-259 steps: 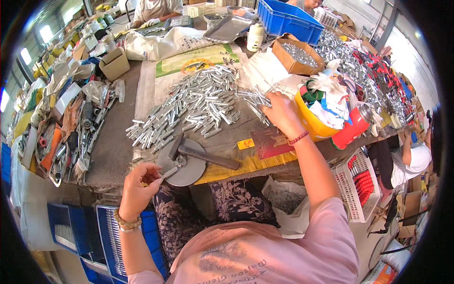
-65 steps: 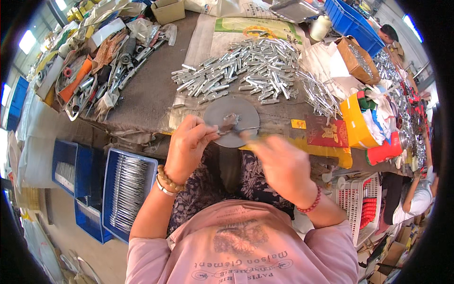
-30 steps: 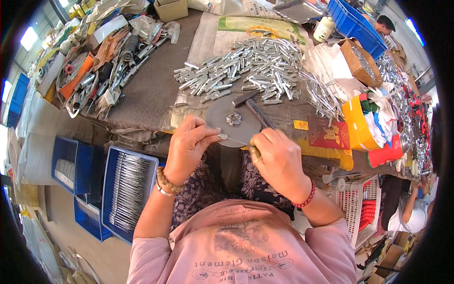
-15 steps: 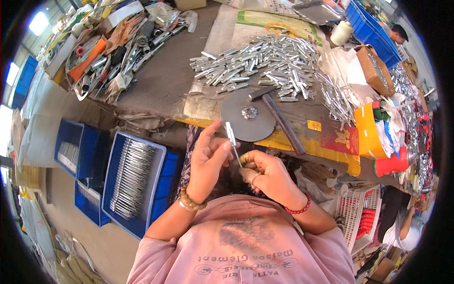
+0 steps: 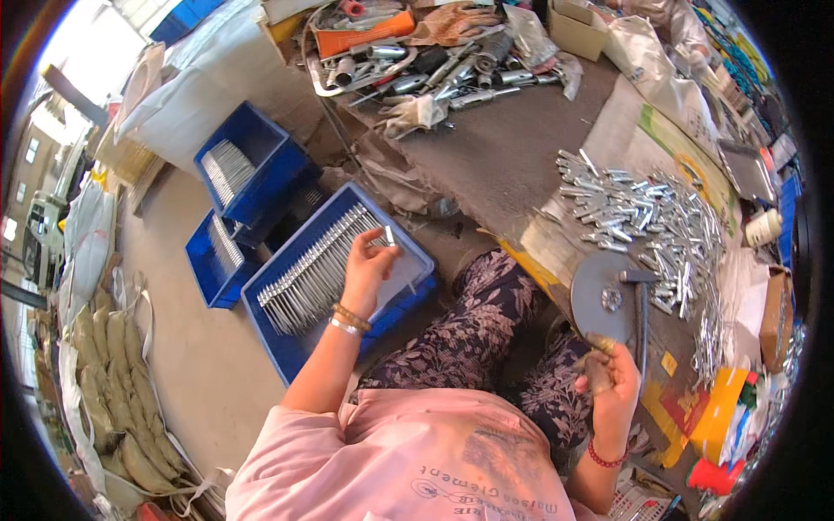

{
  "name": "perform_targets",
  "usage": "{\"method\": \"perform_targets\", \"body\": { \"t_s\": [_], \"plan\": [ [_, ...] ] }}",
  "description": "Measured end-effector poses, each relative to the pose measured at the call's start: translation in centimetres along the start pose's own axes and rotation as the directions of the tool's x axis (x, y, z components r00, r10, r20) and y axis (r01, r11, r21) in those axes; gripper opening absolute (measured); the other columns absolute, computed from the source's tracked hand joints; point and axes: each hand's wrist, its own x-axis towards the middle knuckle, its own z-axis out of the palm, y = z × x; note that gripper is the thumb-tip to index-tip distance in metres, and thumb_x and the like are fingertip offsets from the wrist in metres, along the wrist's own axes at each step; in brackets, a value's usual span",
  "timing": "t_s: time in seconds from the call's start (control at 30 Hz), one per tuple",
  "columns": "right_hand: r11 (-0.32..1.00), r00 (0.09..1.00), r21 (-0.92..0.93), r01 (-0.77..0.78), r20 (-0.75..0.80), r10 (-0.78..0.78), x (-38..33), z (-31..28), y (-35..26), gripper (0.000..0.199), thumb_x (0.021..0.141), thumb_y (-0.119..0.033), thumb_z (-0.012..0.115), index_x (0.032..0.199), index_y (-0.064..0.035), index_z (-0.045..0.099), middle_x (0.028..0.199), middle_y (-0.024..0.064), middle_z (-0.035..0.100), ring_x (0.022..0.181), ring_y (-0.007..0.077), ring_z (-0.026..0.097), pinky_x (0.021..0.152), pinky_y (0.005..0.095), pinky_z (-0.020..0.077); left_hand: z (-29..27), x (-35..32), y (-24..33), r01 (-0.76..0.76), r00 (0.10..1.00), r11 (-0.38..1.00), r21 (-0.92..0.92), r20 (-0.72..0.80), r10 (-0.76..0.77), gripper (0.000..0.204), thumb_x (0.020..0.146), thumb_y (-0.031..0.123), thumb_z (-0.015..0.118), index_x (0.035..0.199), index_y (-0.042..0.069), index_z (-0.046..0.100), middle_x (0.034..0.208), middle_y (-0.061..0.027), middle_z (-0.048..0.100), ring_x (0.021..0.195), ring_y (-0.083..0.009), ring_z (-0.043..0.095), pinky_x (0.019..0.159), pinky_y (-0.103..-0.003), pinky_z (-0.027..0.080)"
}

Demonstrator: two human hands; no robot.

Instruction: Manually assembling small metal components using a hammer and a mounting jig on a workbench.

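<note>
My left hand (image 5: 369, 269) is over the near blue bin (image 5: 252, 300), its fingers closed on a thin metal rod with a thicker silver sleeve (image 5: 389, 235) on its end. Only the sleeve end shows clearly. Under the hand, a tight row of similar sleeved metal rods (image 5: 304, 282) lies in the bin. My right hand (image 5: 612, 373), with coverings on its fingertips, hangs near the bench edge by a round grey metal plate (image 5: 591, 300). Its fingers are loosely bent and apart, with nothing seen in them. A hammer (image 5: 644, 317) rests across the plate's right side.
A heap of silver sleeves (image 5: 643, 217) lies on the bench behind the plate, with thin rods (image 5: 710, 339) to its right. Tools and an orange-handled piece (image 5: 365, 35) crowd the far bench. Two more blue bins (image 5: 261, 130) (image 5: 213, 269) hold rods at left.
My left hand has carried the sleeved rod left from above my lap to the blue bin. My right hand has let go of the rod and moved right. The view has turned left.
</note>
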Motion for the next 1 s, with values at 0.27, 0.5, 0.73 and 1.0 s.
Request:
{"method": "perform_targets", "body": {
  "t_s": [0.27, 0.5, 0.73, 1.0],
  "plan": [
    [0.996, 1.000, -0.091, 0.005, -0.012, -0.006, 0.0, 0.2, 0.0, 0.028, 0.103, 0.001, 0.063, 0.131, 0.0032, 0.067, 0.100, 0.0044, 0.070, 0.075, 0.0064, 0.063, 0.066, 0.0208, 0.0534, -6.5, 11.7, -5.6, 0.091, 0.968, 0.987, 0.135, -0.245, -0.056, 0.054, 0.092, 0.009, 0.081, 0.139, 0.003, 0.057, 0.094, -0.0066, 0.075, 0.074, -0.0124, 0.066, 0.063, -0.026, 0.051],
    [0.997, 0.999, -0.075, -0.031, 0.017, 0.033, 0.1, 0.3, -0.5, 0.030, 0.101, 0.002, 0.063, 0.131, 0.0037, 0.068, 0.100, 0.0055, 0.070, 0.075, 0.0077, 0.064, 0.069, 0.0221, 0.0538, -10.9, 20.1, -10.2, 0.069, 0.889, 0.800, 0.597, -0.401, 0.222, 0.049, 0.085, 0.017, 0.091, 0.126, 0.003, 0.068, 0.098, -0.0097, 0.076, 0.080, -0.0175, 0.073, 0.067, -0.033, 0.059],
    [0.995, 1.000, -0.095, -0.015, -0.015, 0.013, -0.2, 0.0, -0.4, 0.027, 0.102, 0.002, 0.064, 0.127, 0.0034, 0.070, 0.097, 0.0047, 0.071, 0.075, 0.0075, 0.063, 0.069, 0.0225, 0.0538, -7.9, 18.9, -7.6, 0.016, 0.903, 0.872, 0.490, -0.382, 0.198, 0.037, 0.094, 0.024, 0.083, 0.121, 0.002, 0.071, 0.099, -0.0169, 0.079, 0.084, -0.0265, 0.078, 0.079, -0.039, 0.061],
    [0.990, 0.995, -0.111, 0.090, 0.042, -0.086, 0.5, 0.7, -0.2, 0.025, 0.103, -0.001, 0.065, 0.126, 0.0003, 0.074, 0.094, 0.0031, 0.074, 0.079, 0.0067, 0.067, 0.070, 0.0232, 0.0549, -1.6, 10.3, 3.7, -0.455, 0.830, 0.860, 0.231, -0.240, 0.504, 0.021, 0.108, 0.021, 0.068, 0.111, 0.001, 0.073, 0.087, -0.0011, 0.068, 0.071, -0.0084, 0.062, 0.066, -0.026, 0.051]
  ]
}}
